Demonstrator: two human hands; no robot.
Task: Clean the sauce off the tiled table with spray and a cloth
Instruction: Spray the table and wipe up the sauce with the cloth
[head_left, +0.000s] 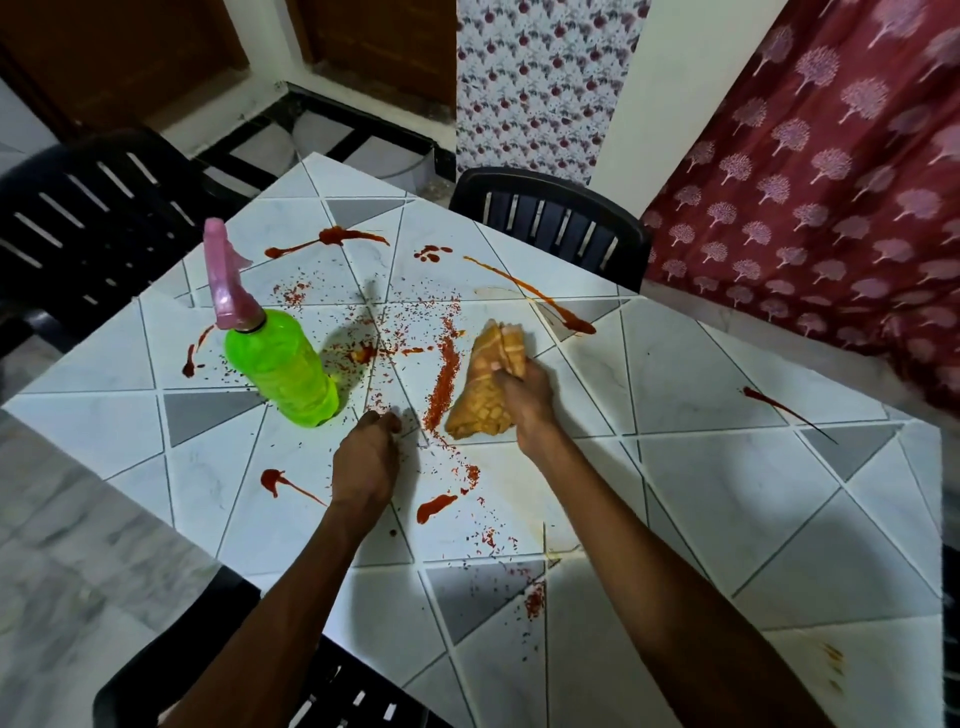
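A white and grey tiled table carries red sauce streaks and scattered red and dark crumbs. My right hand grips a bunched yellow-orange cloth that lies on the tiles beside a line of crumbs. A green spray bottle with a pink trigger head stands upright at the left. My left hand rests on the table just right of the bottle, fingers curled down, holding nothing. More sauce blobs lie near my left wrist.
Black plastic chairs stand at the far left, the far side and the near edge. A red patterned curtain hangs at the right. A thin sauce streak marks the right side of the table.
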